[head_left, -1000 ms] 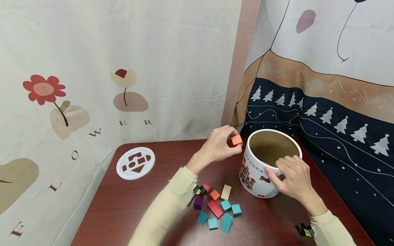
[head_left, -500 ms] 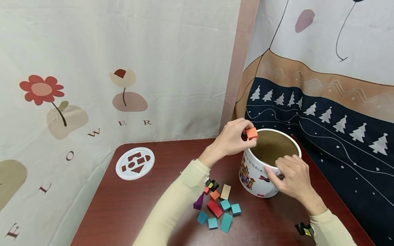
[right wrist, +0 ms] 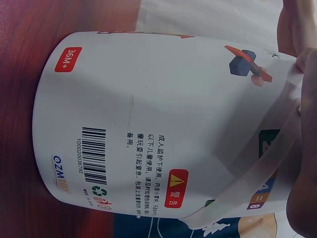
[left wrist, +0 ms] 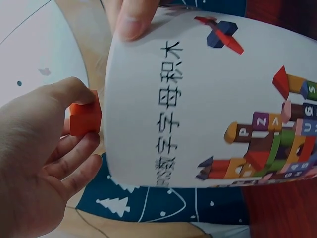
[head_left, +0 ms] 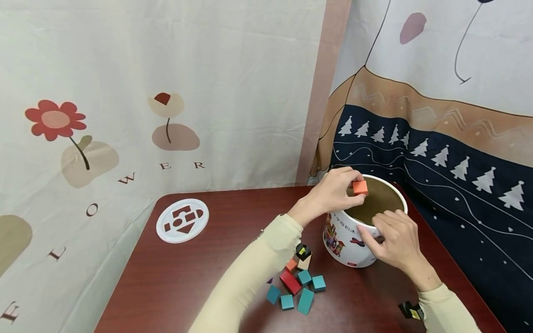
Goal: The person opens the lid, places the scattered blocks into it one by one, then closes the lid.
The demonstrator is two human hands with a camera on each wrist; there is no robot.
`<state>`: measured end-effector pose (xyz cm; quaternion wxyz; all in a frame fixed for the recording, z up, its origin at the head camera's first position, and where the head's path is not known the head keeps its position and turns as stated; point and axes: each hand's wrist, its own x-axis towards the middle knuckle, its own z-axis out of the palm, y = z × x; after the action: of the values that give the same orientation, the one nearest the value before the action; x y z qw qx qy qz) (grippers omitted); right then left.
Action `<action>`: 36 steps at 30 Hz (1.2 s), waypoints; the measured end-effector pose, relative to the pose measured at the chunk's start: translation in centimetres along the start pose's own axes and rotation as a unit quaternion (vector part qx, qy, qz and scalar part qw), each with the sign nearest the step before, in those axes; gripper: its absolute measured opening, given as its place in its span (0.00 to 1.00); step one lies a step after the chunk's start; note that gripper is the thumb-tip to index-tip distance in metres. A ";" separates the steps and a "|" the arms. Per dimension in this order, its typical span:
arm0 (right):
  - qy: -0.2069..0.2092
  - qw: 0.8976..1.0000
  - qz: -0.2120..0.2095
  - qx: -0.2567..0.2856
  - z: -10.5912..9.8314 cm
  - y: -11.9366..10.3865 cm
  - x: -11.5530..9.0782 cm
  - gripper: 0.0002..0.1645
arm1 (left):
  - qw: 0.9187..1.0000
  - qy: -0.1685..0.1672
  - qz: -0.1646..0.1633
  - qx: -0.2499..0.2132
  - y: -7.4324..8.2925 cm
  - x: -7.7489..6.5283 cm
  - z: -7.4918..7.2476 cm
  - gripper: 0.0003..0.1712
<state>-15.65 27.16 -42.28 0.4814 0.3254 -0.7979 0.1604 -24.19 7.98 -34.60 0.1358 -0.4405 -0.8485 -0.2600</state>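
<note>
An orange block (head_left: pixel 360 188) is pinched between the thumb and fingers of my left hand (head_left: pixel 336 190), just over the mouth of a white printed bucket (head_left: pixel 351 247). In the left wrist view the orange block (left wrist: pixel 85 118) shows beside the bucket's rim. My right hand (head_left: pixel 397 238) grips the bucket's near right rim, fingers over the edge and thumb on the outer wall. The right wrist view shows the bucket's side (right wrist: pixel 148 99) with its barcode and a pale strap-like handle (right wrist: pixel 247 183). The inside bottom of the bucket is hidden.
Several loose blocks lie on the table in front of the bucket, among them a red block (head_left: pixel 290 282), a teal block (head_left: pixel 306 301) and an orange block (head_left: pixel 291 265). A white oval lid with shaped cutouts (head_left: pixel 200 233) lies at the left. Printed curtains hang behind the table.
My left hand has moved right with the orange block, from left of the bucket to over its mouth. The right hand stays on the rim.
</note>
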 end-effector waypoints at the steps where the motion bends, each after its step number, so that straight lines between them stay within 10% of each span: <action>1: 0.000 1.000 0.000 0.001 0.0 0.0 0.0 0.30 | 1.000 -0.005 0.001 0.001 0.1 0.1 0.2 0.19; 16: 0.009 1.000 -0.007 0.002 0.1 -0.1 0.2 0.29 | 0.999 -0.045 -0.017 -0.024 1.0 0.4 1.2 0.32; 36: 0.010 1.000 -0.006 -0.004 0.1 0.0 0.0 0.31 | 0.997 -0.040 -0.018 0.063 0.9 -0.4 1.0 0.45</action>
<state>-15.71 27.06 -42.32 0.4917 0.3266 -0.7917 0.1573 -23.23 8.64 -35.36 0.1244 -0.4258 -0.8756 -0.1911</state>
